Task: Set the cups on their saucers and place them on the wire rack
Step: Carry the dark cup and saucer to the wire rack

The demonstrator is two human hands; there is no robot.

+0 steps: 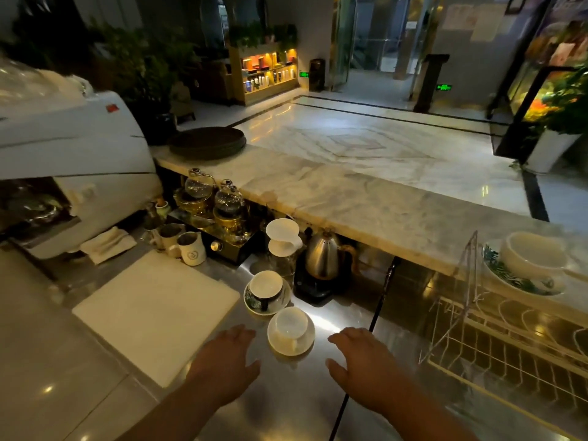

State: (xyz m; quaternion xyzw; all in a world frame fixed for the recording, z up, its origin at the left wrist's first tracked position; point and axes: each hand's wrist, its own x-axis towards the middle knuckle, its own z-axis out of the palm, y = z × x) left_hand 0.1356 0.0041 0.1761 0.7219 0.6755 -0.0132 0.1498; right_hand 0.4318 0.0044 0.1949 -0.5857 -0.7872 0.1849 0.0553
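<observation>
Both hands hover palm-down over the steel table (pixel 286 393), each empty with fingers spread loosely. The left hand (pixel 227 366) sits just left of the near white cup (pixel 291 323), the right hand (pixel 362 364) just right of it, neither touching. That cup rests upright on its plain white saucer (pixel 280 345). Just behind it, a second cup (pixel 266 286) stands on a patterned saucer (pixel 251 302), the two saucers close together. To the right, the wire rack (pixel 509 351) stands on the table, and at its far upper end a third white cup (pixel 534 254) sits on a leaf-patterned saucer (pixel 509 278). A white cutting board (pixel 152 313) lies left of the hands. Behind the cups stand a steel kettle (pixel 323 256) on a dark base and a white pour-over dripper (pixel 283 237). A black cord (pixel 378 307) runs down the table past the right hand
</observation>
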